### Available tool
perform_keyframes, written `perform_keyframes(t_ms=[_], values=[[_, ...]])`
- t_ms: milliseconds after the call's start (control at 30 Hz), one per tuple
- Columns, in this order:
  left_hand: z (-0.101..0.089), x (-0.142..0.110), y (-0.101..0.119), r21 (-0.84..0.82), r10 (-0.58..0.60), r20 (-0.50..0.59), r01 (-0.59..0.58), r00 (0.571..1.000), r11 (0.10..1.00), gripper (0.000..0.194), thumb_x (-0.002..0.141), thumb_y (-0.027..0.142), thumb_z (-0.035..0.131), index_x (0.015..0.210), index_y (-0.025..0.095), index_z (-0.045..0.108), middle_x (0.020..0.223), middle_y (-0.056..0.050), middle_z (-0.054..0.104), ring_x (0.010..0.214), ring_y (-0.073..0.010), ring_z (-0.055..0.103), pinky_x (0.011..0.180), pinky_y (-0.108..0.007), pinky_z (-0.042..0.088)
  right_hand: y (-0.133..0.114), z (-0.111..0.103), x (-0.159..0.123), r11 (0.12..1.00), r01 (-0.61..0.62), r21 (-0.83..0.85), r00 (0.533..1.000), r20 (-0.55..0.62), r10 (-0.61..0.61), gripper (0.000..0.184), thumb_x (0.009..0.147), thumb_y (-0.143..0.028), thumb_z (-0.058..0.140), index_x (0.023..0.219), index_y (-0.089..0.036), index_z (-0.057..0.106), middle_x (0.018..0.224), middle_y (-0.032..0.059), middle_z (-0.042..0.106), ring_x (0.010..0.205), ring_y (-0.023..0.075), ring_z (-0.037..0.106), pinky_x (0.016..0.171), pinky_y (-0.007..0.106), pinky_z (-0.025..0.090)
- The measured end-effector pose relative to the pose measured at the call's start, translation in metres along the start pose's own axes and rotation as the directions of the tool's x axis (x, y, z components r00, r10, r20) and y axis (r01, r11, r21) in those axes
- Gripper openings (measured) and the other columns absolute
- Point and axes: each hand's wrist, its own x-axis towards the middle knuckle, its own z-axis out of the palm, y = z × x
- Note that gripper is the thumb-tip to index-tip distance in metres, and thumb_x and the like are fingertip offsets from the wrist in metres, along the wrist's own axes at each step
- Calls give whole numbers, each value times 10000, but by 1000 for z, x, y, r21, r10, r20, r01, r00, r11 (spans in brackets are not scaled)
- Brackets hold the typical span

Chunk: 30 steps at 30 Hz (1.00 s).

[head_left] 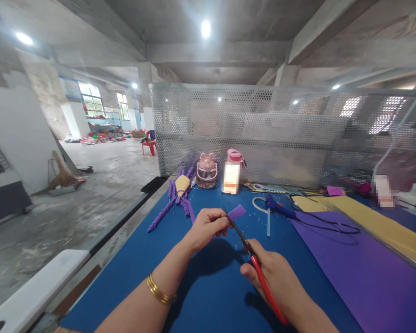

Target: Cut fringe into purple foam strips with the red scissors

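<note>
From the head camera, the purple strip (237, 212) is over the middle of the worktop (138, 273), just beyond the left-hand grip (206, 226), which appears pinched on its near end, though the blades of the scissors (243, 238) partly hide the contact. It should handle as light and bendable, best held flat by one end, fingertips off the blades. The right-hand grip (277, 270) is closed round the red handles. From the strip, the glue gun (280, 208) lies at three o'clock, the purple sheet (346, 263) at four, and the worktop's side edge runs from ten to eight; room to move lies at six, between the forearms.
</note>
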Motion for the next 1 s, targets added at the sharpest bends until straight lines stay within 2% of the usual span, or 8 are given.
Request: perform_keyframes(t_ms=[167,267,400,467,667,1000], values=[[0,0,0,0,-4,-10,4,1000,1000,222,737,304,541,628,119,599,506,15,537,447,-54,436,430,-162,317,-1,0,1,1000,-3,-30,1000,-3,3,521,883,-622,144,892,-195,442,470,-20,549,425,209,590,410,233,276],[1,-1,1,10,-12,-7,12,1000,1000,214,727,301,547,631,119,603,497,18,532,440,-55,429,427,-163,315,-2,0,0,997,-24,-69,999,20,25,457,869,-624,239,892,-204,419,512,-24,554,475,223,612,427,237,282],[2,-1,1,30,-20,-5,20,1000,999,212,721,302,549,625,120,604,489,22,523,428,-53,418,423,-166,310,-3,-1,0,995,-36,-94,998,50,41,464,817,-666,334,895,-213,397,536,-34,548,494,233,615,430,238,276],[3,-1,1,32,-16,-4,16,1000,999,213,723,304,547,629,121,606,493,22,524,432,-54,423,425,-166,312,-3,-1,-1,996,-38,-86,998,54,43,482,813,-680,316,899,-212,395,541,-34,547,490,230,611,429,239,276],[4,-1,0,11,-3,1,3,1000,1000,205,733,283,536,634,116,602,498,15,530,439,-55,432,434,-166,321,-1,2,-1,999,-22,-32,1000,13,22,611,822,-706,91,890,-199,425,495,-29,527,442,217,581,420,245,283],[1,1,-4,-41,-6,19,6,1000,999,204,715,293,556,649,109,611,485,5,534,447,-68,461,419,-167,317,0,1,0,1000,-24,-4,1000,7,24,538,869,-647,145,899,-199,441,478,-40,516,436,208,580,424,242,263]])
